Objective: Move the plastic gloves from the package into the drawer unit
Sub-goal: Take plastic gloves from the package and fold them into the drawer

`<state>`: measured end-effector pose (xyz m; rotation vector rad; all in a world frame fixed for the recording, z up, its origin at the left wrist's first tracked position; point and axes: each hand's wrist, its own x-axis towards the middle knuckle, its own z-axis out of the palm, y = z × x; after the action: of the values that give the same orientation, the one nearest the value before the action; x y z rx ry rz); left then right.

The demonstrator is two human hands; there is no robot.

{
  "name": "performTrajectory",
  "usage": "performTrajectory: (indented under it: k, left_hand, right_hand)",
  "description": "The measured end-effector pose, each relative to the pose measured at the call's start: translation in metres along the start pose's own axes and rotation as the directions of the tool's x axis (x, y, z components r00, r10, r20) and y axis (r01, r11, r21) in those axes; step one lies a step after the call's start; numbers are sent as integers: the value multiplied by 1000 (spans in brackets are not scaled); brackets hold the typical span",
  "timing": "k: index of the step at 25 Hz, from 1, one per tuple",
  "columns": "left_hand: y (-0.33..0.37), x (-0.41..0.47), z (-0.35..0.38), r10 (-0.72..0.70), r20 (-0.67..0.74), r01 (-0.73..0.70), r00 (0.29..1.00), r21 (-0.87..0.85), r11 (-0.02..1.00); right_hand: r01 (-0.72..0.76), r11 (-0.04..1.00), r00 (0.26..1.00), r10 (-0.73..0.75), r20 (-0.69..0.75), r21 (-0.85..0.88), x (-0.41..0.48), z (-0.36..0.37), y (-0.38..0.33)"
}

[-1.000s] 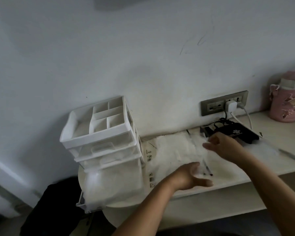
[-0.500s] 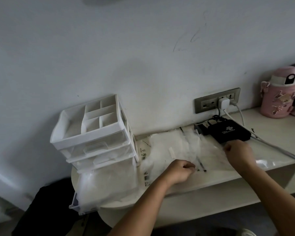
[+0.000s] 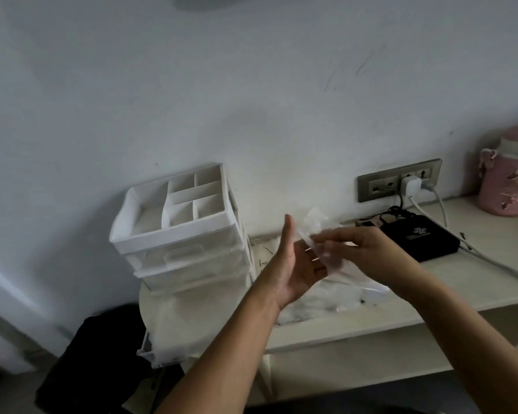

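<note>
Glove (image 3: 313,224), a clear crumpled film, is held up above the counter (image 3: 449,289), right of the drawer unit (image 3: 186,234). The right hand (image 3: 368,249) pinches it with curled fingers. The left hand (image 3: 293,264), between the unit and the glove, is spread flat, thumb up, palm facing the film; I cannot tell whether it touches. The package (image 3: 320,303) lies on the counter right of the unit, below both hands. The unit's bottom drawer (image 3: 146,352) stands pulled out with clear film inside.
</note>
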<state>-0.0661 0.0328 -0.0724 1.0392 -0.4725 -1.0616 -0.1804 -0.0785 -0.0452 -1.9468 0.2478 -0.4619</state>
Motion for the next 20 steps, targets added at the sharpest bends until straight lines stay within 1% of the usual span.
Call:
performTrajectory:
  k: [2, 3, 5, 7, 9, 10, 11, 12, 13, 14, 15, 16, 17, 18, 19, 20]
  left_hand:
    - [13, -10, -12, 20, 59, -15, 998, -88, 996]
    - [18, -16, -17, 16, 79, -7, 997, -112, 994]
    - [28, -27, -28, -27, 69, 34, 997, -111, 993]
    - [38, -38, -40, -64, 12, 65, 998, -46, 997]
    - [48, -51, -48, -67, -104, 76, 992, 88, 993]
    - [52, -57, -52, -51, -172, 81, 984, 175, 981]
    - [55, -62, -59, -10, -236, 72, 972, 251, 965]
    - [57, -67, -66, 32, -282, 58, 959, 306, 950]
    - [61, -73, -73, 65, -308, 46, 949, 340, 939]
    - [66, -80, -80, 95, -318, 28, 943, 362, 932]
    - [71, -86, -88, 120, -312, 3, 943, 368, 930]
    - [76, -94, -96, 139, -304, -24, 942, 353, 935]
    - [80, -102, -103, 148, -303, -45, 941, 323, 945]
    - [83, -109, -112, 155, -312, -57, 937, 301, 952]
    - [84, -116, -122, 160, -341, -50, 926, 308, 950]
    - [83, -121, -132, 163, -385, -20, 909, 349, 937]
  right_hand:
    - [61, 997, 989, -54, 135, -49, 3, 10, -2]
    - [100, 989, 983, -81, 166, -111, 4, 14, -2]
    - [187, 945, 976, -146, 164, -270, 6, 24, -5]
    - [265, 908, 960, -215, 181, -325, 9, 37, -10]
    - [310, 898, 942, -246, 229, -312, 10, 52, -18]
    - [318, 901, 940, -260, 220, -294, 11, 60, -22]
    - [309, 911, 948, -272, 166, -271, 13, 68, -25]
    - [271, 931, 963, -261, 72, -245, 16, 75, -24]
    - [193, 958, 980, -200, -11, -211, 20, 81, -23]
    - [79, 982, 996, -84, -19, -174, 25, 86, -20]
    - [-37, 989, 997, 45, 55, -146, 29, 91, -15]
    - [-137, 980, 971, 162, 176, -144, 33, 96, -11]
    - [-205, 968, 926, 239, 293, -143, 34, 101, -8]
    - [-265, 959, 884, 282, 373, -97, 35, 106, -6]
    - [-347, 938, 856, 315, 410, 3, 36, 112, -4]
    - [-427, 895, 841, 339, 422, 132, 39, 116, -4]
